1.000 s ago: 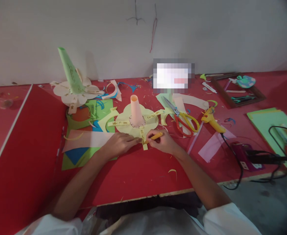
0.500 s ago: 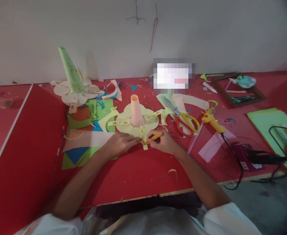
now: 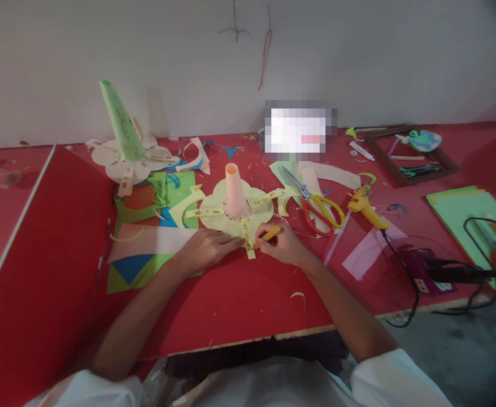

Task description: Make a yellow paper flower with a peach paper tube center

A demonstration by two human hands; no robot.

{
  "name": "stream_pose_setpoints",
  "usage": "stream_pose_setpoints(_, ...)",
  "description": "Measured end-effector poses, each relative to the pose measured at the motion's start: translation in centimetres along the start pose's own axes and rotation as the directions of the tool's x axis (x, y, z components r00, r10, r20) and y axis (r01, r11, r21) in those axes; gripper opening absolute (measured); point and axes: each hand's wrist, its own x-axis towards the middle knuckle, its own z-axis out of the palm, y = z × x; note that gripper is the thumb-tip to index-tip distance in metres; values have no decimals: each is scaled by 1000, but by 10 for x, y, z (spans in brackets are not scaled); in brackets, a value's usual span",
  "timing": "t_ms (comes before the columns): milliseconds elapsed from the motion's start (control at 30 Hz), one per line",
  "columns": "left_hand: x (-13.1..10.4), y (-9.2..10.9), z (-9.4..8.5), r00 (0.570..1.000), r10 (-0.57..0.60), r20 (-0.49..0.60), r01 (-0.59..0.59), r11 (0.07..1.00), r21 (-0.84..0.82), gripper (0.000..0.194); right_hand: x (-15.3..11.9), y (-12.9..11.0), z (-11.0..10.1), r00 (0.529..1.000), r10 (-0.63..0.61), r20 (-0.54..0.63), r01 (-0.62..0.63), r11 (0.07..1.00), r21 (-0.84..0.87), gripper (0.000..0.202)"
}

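My right hand [image 3: 282, 244] is closed on an orange marker [image 3: 268, 234], its tip at a pale yellow paper strip [image 3: 248, 237] that bears dark lettering. The strip lies over the near edge of a pale yellow flower-shaped paper [image 3: 214, 199]. A pink paper cone [image 3: 235, 192] stands upright at the flower's middle, and two more lettered strips reach out to its left and right. My left hand [image 3: 208, 249] rests flat just left of the near strip, fingertips touching its edge and holding nothing.
Red-and-yellow scissors [image 3: 318, 209], a yellow glue gun [image 3: 369, 208] and a purple box [image 3: 428, 271] with black cables lie to the right. Further back left stands a green cone [image 3: 123, 124] on white petals. A red panel [image 3: 48, 254] rises at left; paper scraps lie around.
The view has shifted very slightly. My right hand and the marker stay at the near strip, with barely any visible movement; my left hand has stayed in place.
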Motion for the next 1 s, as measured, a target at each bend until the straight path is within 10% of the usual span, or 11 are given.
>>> stream_pose_setpoints(1000,2,-1,-2,1000,4,-6,-4,1000,-11,29,0,0,0,1000,-13,-11,12,1000,-27,6)
